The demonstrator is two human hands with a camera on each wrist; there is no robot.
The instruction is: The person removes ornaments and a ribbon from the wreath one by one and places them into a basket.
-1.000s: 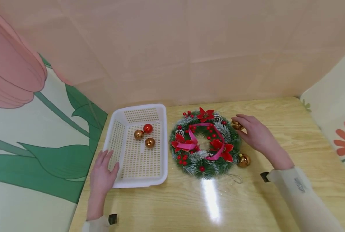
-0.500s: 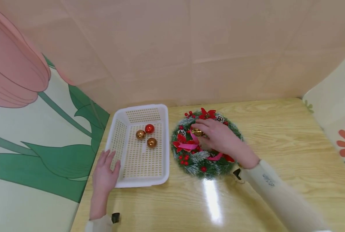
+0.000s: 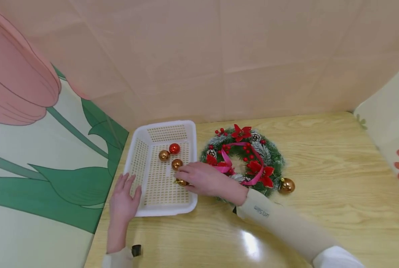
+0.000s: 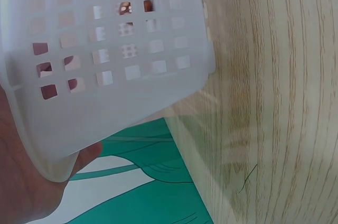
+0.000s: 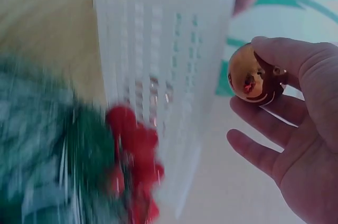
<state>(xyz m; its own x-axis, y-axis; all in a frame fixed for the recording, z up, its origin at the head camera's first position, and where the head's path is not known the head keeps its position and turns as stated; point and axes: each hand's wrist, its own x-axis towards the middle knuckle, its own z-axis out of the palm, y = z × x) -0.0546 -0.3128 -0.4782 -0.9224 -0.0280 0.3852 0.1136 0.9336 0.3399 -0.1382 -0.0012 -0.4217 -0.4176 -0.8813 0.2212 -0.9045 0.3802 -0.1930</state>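
My right hand (image 3: 203, 179) reaches over the right side of the white plastic basket (image 3: 192, 201). Thumb and fingers pinch a shiny gold-brown bauble (image 5: 253, 76) by its capped end; in the head view the fingers partly hide this bauble (image 3: 182, 182). Two similar gold-brown baubles (image 3: 164, 155) and a red bauble (image 3: 174, 149) lie inside the basket. At its near left corner, my left hand (image 3: 124, 203) holds the rim, the thumb on the inner side and fingers outside. In the left wrist view, that hand (image 4: 26, 182) shows beside the basket wall (image 4: 127, 92).
A green Christmas wreath (image 3: 273, 156) with red flowers, berries, pine cones and a pink ribbon (image 3: 261, 171) lies right of the basket. Another gold-brown bauble (image 3: 287, 185) rests by its right edge. A wall stands behind the wooden table (image 3: 326, 167).
My right hand has carried the bauble leftward from the wreath's right edge, across the wreath, to above the basket. The left hand keeps its place at the basket's rim.
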